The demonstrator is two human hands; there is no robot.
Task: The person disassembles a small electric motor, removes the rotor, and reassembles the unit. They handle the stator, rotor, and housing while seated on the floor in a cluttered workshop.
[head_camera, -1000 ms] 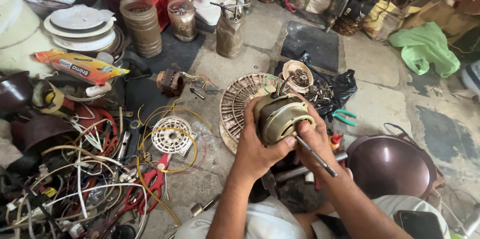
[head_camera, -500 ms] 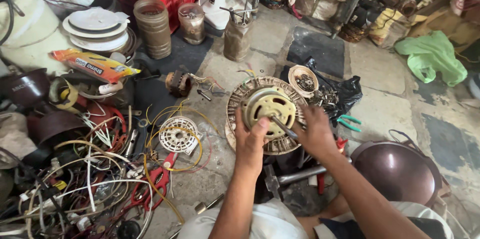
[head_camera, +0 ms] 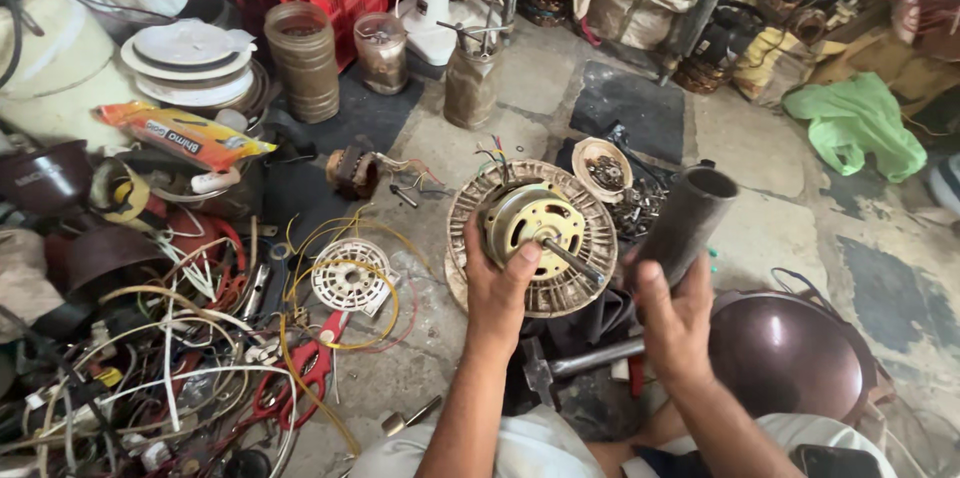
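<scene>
Round fan motor (head_camera: pixel 530 238) with ribbed metal rim and projecting steel shaft, propped tilted over the floor (head_camera: pixel 760 148). Probably heavy, rigid, greasy; best gripped at the rim, away from the loose coloured wires. Left hand (head_camera: pixel 497 283) clasped on its lower edge. Right hand (head_camera: pixel 672 316) wrapped around a dark metal tube (head_camera: pixel 688 223), just beside. Red scissors (head_camera: pixel 300 370) and tangled cables (head_camera: pixel 140 378) further left.
</scene>
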